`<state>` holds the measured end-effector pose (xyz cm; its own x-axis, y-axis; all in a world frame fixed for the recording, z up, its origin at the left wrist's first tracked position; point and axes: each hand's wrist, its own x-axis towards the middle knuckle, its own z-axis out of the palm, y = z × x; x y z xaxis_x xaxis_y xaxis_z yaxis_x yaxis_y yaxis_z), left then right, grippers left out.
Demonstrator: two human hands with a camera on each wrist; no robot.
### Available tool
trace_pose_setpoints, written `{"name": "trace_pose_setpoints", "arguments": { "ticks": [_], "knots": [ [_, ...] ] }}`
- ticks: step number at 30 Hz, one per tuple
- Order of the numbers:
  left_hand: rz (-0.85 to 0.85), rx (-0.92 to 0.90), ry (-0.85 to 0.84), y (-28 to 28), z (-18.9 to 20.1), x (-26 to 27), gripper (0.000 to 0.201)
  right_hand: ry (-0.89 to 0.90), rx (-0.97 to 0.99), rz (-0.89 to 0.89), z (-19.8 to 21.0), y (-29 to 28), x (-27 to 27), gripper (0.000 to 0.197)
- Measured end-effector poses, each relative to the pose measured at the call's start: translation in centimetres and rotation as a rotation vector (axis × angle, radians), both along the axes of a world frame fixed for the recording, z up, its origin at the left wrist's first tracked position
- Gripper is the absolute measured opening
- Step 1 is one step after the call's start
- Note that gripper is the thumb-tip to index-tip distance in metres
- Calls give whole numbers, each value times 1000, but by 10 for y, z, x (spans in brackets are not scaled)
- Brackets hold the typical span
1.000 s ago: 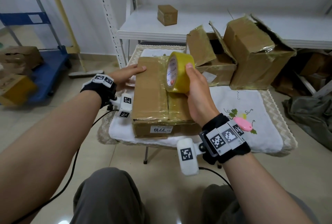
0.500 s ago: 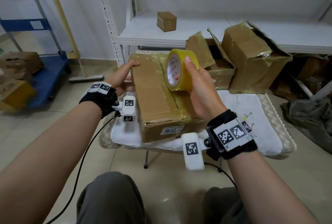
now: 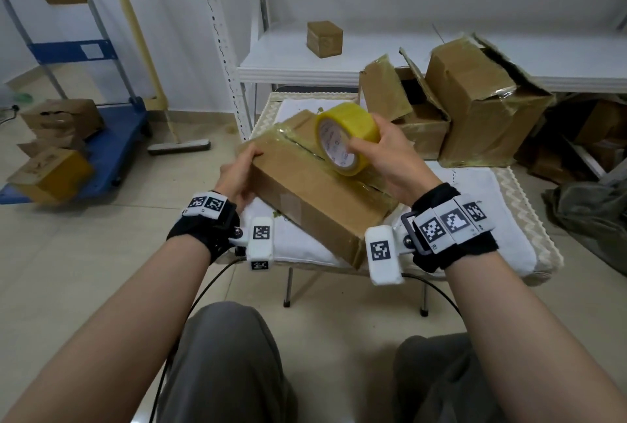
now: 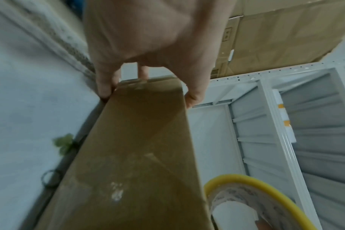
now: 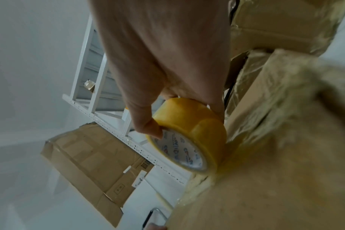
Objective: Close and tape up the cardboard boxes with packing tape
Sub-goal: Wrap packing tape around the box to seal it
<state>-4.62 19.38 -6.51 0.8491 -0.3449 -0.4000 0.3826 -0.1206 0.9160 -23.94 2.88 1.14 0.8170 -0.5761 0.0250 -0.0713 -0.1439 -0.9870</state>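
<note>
A long brown cardboard box (image 3: 305, 195) lies skewed on the white-clothed small table (image 3: 502, 219), its top seam covered in yellowish tape. My left hand (image 3: 237, 175) grips the box's far left end, thumb on one edge and fingers on the other, as the left wrist view shows on the box (image 4: 140, 140). My right hand (image 3: 383, 151) holds a yellow roll of packing tape (image 3: 346, 137) upright against the box top. In the right wrist view the roll (image 5: 189, 137) touches the taped box surface (image 5: 266, 155), pinched between thumb and fingers.
Two battered open boxes (image 3: 475, 100) stand at the table's back right. A small cube box (image 3: 324, 39) sits on the white shelf (image 3: 373, 62). A blue cart (image 3: 101, 151) with boxes stands left. Grey cloth (image 3: 590, 219) lies on the floor at right.
The box has been turned so its near end swings right and its far end left. The tape roll came down from above the box onto its top.
</note>
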Motion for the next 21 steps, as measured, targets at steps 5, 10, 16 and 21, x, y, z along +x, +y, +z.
{"name": "trace_pose_setpoints", "arguments": {
  "ticks": [5,10,16,21],
  "knots": [
    [-70,510,-706,-7,19,-2,68,43,-86,-28,-11,-3,1,53],
    [-934,489,-1133,-33,38,-20,60,46,-152,-36,-21,-8,3,52],
    [-1072,843,-1163,-40,33,-20,100,-53,-149,-32,-22,-10,2,43],
    [-1050,830,-1091,-39,30,-25,103,-90,-131,-71,-14,-17,-3,25]
  ]
}}
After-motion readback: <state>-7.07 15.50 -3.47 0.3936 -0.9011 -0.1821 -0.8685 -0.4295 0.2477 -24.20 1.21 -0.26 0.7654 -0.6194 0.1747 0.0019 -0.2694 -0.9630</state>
